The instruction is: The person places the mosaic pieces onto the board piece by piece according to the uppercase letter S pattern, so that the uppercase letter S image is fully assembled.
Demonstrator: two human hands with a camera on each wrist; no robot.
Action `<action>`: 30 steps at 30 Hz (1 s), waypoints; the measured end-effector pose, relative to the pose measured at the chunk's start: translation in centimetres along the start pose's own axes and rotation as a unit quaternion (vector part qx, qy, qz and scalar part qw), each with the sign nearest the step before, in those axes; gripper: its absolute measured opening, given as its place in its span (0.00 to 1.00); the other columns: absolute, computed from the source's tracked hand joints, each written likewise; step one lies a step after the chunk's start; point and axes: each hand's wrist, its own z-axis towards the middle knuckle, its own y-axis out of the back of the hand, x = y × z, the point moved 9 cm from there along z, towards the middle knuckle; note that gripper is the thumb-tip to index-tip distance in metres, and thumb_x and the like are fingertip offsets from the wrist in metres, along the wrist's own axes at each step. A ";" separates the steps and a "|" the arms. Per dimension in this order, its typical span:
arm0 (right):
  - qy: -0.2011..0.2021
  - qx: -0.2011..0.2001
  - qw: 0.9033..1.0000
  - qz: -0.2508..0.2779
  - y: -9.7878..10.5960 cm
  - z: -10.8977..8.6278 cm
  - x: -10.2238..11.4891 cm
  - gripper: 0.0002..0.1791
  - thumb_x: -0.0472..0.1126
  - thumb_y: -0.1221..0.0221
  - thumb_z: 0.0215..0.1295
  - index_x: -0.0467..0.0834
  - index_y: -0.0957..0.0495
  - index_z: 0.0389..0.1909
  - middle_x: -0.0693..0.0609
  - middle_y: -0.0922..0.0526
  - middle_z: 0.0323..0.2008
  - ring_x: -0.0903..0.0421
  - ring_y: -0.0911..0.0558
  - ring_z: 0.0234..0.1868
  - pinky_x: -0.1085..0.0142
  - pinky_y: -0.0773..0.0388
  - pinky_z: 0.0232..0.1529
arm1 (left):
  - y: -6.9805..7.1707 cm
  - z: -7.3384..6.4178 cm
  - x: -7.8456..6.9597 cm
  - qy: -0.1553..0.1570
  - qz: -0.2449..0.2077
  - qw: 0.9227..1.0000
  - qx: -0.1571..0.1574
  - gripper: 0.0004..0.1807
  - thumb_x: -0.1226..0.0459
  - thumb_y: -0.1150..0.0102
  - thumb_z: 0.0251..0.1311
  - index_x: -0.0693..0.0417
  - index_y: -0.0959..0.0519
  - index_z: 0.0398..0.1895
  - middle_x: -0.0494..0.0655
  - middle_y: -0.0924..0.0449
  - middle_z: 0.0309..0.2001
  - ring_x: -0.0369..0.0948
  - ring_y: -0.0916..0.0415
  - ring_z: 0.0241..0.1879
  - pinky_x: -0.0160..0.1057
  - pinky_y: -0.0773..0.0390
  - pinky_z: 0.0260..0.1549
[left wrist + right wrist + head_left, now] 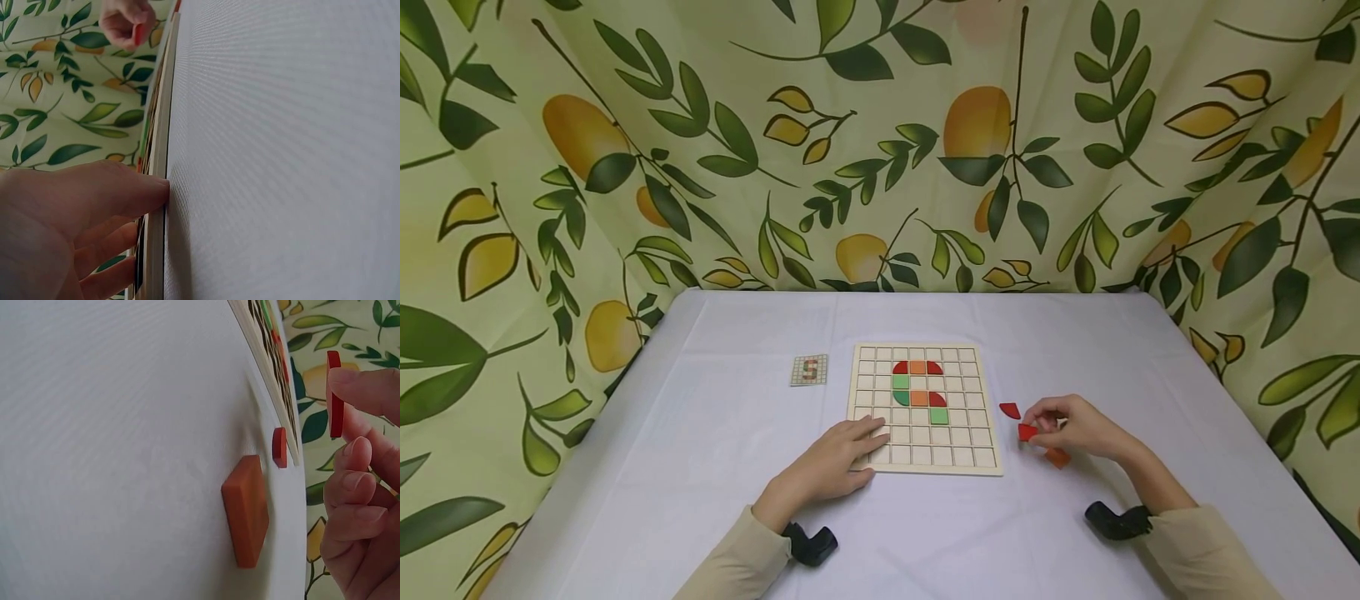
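Note:
My right hand [1078, 427] pinches a thin red piece [336, 415] between thumb and fingers, above the table to the right of the wooden grid board [966, 455]. Under that hand lies an orange square piece [247, 512], and a red quarter-round piece [1011, 411] sits close to the board's right edge. My left hand [827, 460] rests on the board's near left corner with fingers extended, the thumb at its near edge. On the grid, red quarter-rounds [934, 367], orange squares [917, 367], light green squares [939, 416] and a dark green quarter-round [901, 398] form a curved figure.
A small card [808, 370] printed with a gridded, S-like figure lies left of the board. White cloth [737, 358] covers the table. A leaf-and-fruit patterned curtain [880, 167] hangs behind and at both sides. A black wrist device [811, 546] is strapped at each sleeve.

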 end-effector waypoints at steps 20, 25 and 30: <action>0.050 0.018 0.999 0.010 -1.2 1.4 2.1 0.10 0.35 0.32 0.51 0.38 0.20 0.34 0.59 0.30 0.22 0.71 0.32 0.26 0.75 0.33 0.25 | 0.0 0.0 0.1 -0.009 0.000 1.000 -0.011 0.28 0.60 0.43 0.61 0.52 0.29 0.66 0.49 0.35 0.71 0.51 0.38 0.72 0.51 0.34 0.69; 0.067 0.012 0.998 0.013 -1.5 1.8 2.6 0.10 0.35 0.31 0.51 0.37 0.19 0.34 0.58 0.30 0.21 0.71 0.32 0.25 0.75 0.34 0.24 | 0.0 0.0 0.1 -0.003 -0.005 1.000 -0.008 0.28 0.60 0.43 0.61 0.51 0.29 0.66 0.49 0.35 0.72 0.51 0.39 0.72 0.51 0.34 0.69; 0.054 0.015 0.998 0.015 -1.9 2.2 2.8 0.11 0.36 0.31 0.51 0.38 0.19 0.34 0.58 0.30 0.22 0.69 0.31 0.26 0.75 0.34 0.26 | 0.0 0.0 0.1 -0.001 -0.009 1.000 -0.007 0.27 0.60 0.43 0.62 0.52 0.29 0.66 0.49 0.35 0.72 0.51 0.39 0.72 0.51 0.34 0.69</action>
